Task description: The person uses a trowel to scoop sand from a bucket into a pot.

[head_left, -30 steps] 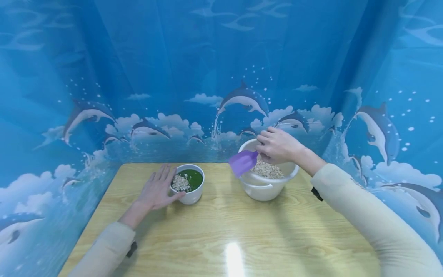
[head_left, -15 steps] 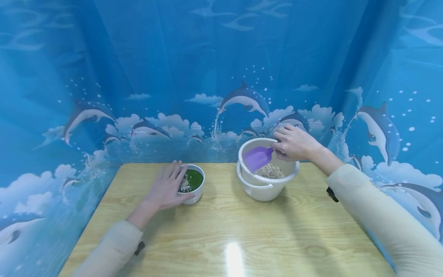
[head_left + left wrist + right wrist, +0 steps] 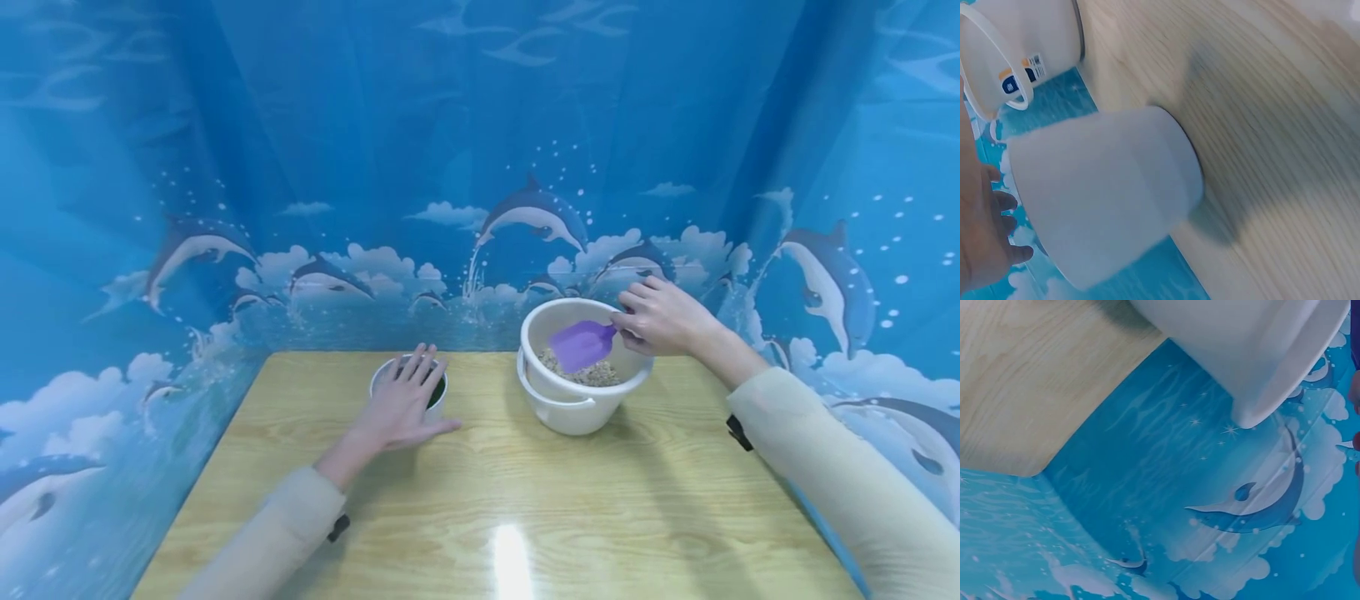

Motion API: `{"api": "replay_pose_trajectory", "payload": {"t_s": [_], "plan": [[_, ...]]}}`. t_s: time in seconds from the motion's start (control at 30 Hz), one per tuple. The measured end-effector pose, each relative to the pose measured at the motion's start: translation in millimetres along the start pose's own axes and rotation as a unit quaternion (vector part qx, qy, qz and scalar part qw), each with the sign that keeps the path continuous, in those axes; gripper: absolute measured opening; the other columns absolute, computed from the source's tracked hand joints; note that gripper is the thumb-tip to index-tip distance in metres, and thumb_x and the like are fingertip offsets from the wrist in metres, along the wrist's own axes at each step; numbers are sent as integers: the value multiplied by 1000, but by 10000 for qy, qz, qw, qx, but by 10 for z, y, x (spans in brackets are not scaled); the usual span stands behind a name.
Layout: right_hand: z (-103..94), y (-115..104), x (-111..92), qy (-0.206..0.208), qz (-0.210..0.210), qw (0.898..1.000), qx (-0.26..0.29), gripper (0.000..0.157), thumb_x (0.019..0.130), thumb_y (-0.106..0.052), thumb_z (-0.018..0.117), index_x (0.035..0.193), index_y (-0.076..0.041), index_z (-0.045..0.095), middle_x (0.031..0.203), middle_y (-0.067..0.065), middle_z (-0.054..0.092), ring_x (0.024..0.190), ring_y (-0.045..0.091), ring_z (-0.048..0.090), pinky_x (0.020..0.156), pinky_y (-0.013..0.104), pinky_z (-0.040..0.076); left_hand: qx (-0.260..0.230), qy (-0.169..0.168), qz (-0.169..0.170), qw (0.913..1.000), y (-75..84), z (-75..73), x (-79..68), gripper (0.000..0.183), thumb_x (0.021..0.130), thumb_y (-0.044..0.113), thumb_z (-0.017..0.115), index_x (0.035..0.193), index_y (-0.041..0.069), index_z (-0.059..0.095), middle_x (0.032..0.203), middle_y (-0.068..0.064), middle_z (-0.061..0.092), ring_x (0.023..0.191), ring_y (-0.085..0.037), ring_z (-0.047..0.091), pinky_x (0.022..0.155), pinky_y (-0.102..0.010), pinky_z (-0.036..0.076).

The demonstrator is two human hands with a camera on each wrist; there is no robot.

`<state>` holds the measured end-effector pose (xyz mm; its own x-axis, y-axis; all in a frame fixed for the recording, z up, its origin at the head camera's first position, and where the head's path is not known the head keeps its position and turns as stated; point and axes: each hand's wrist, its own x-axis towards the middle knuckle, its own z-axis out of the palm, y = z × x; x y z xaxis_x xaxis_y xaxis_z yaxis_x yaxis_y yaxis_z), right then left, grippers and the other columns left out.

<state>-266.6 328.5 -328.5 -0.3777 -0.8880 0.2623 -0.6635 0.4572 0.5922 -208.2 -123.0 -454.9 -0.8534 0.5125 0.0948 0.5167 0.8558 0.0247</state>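
Before a blue dolphin curtain (image 3: 360,125), a wood-grained surface (image 3: 600,508) is carrying a white pot (image 3: 1104,194) and a bucket (image 3: 558,410) of flakes (image 3: 596,375). The left hand (image 3: 400,411) is holding its fingers wide over the pot; the right hand (image 3: 665,317) is gripping a purple scoop (image 3: 581,345).

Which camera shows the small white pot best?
The left wrist view: the pot fills its middle, side plain from rim to base, though the inside is hidden. In the head view, the left hand covers much of it, leaving some rim and green contents visible. The right wrist view doesn't show it.
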Motion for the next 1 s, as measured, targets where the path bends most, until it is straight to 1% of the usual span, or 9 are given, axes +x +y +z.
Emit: {"api": "replay_pose_trajectory", "payload": {"t_s": [0.13,0.23,0.37,0.47,0.57,0.7,0.73,0.8,1.0], "plan": [[43,3,-70,-63,56,10000,-28,24,79,-27,86,94,-12,75,80,7,62,72,24,52,66,39,48,42,84,195,9998,113,2,97,109,94,85,42,171,13,12,178,-16,6,167,-37,9,134,-64,18],[79,8,-112,-138,94,9998,-77,24,79,-27,87,93,-12,74,81,7,62,72,24,52,67,39,48,-41,200,338,9992,190,7,163,109,94,83,45,171,13,10,177,-18,7,167,-37,8,135,-63,15],[139,13,-145,-251,111,9996,-93,23,79,-27,87,92,-13,73,82,7,62,73,23,52,66,38,47,9,224,426,9988,274,-1,252,110,94,82,47,171,16,4,177,-16,3,167,-37,9,136,-60,10],[185,10,-154,-329,127,9994,-37,23,80,-26,86,93,-13,72,83,7,63,74,23,52,66,38,47,70,201,460,9987,318,-24,329,110,93,85,44,171,18,2,177,-14,2,167,-36,8,136,-58,8],[222,2,-161,-388,144,9991,22,21,82,-24,85,93,-13,71,83,7,62,74,23,52,66,37,47,115,164,476,9987,356,-47,403,110,93,90,32,171,19,1,177,-12,1,168,-35,6,136,-58,8],[252,-11,-156,-537,159,9984,76,20,83,-24,85,94,-14,70,84,6,61,75,24,51,67,37,45,70,100,511,9986,422,-82,504,109,94,89,31,171,18,2,177,-13,1,168,-35,7,136,-60,11],[257,-12,-152,-585,167,9981,93,20,84,-24,84,94,-14,71,84,6,61,76,24,51,67,37,44,88,99,518,9986,441,-87,536,108,94,88,31,171,18,2,178,-13,2,168,-36,8,136,-60,12],[270,-13,-144,-669,184,9975,92,19,84,-24,84,93,-15,71,84,6,61,76,24,50,68,37,44,38,96,537,9985,485,-102,601,107,95,84,40,171,18,3,178,-14,2,168,-35,7,136,-61,12],[339,6,-114,-822,237,9963,93,15,86,-24,83,90,-16,72,82,5,58,75,23,48,69,37,43,-83,195,583,9981,592,-121,773,107,94,83,45,171,17,10,178,-13,6,168,-34,8,136,-59,11]]}}
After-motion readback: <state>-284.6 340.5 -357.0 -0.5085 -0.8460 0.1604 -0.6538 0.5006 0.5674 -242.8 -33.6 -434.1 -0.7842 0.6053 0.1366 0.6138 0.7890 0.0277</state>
